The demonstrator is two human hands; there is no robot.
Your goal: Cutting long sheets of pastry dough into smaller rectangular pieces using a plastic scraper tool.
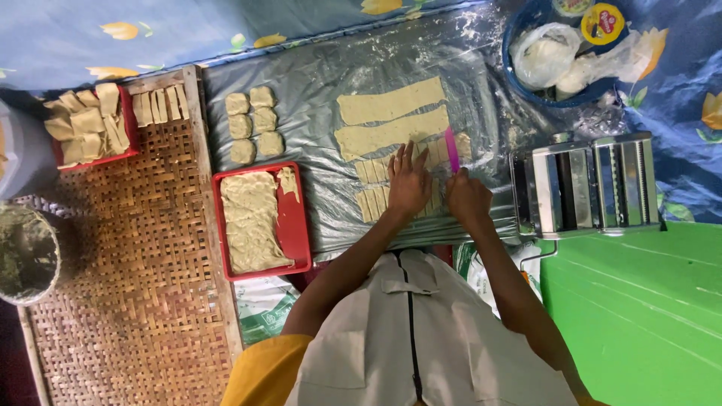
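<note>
The left hand (408, 186) lies flat, fingers released, steadying the pale rolled dough strip (391, 203) while the right hand (468, 197) clenches a pink plastic cutter (452, 149) slicing it.

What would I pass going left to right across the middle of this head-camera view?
Round grey bucket → woven bamboo mat → red rectangular tray of flattened dough → left hand pressing cut dough strips → right hand holding a pink knife → silver metal pasta roller.
</note>
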